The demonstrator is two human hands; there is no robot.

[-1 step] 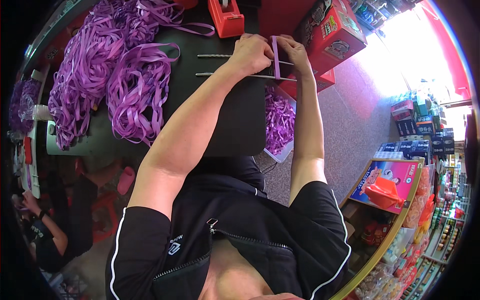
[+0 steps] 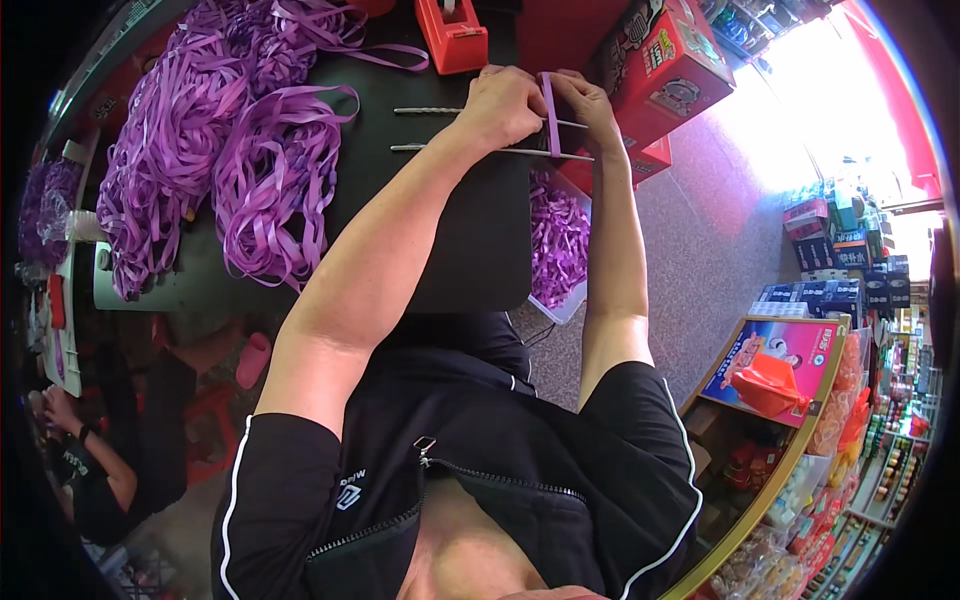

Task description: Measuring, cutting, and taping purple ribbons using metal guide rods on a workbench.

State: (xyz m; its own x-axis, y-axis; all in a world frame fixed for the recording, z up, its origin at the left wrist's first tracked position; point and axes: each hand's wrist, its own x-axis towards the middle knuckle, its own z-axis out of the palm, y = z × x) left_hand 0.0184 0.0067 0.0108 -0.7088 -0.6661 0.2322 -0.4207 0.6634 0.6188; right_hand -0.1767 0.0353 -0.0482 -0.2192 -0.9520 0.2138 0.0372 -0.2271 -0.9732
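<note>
Two thin metal rods lie side by side over the black tabletop [image 2: 440,240] and reach past its right edge: a twisted rod [image 2: 425,111] farther away and a plain rod [image 2: 520,152] nearer. A flat purple ribbon [image 2: 551,115] runs across both near their right ends. My left hand [image 2: 503,105] is closed, its fingertips pinched at the ribbon's left side beside the twisted rod. From the other side my right hand [image 2: 590,108] curls its fingers against the same ribbon, thumb and fingertips together. Both sets of fingertips are partly hidden.
Heaped purple ribbon [image 2: 280,190] covers the table's left. A red tape dispenser [image 2: 452,40] stands at the far edge. Below the right edge, a white bin [image 2: 572,308] holds purple ribbon pieces. Red boxes [image 2: 670,75] stand beyond my right hand. Another person's hand [image 2: 60,408] is at lower left.
</note>
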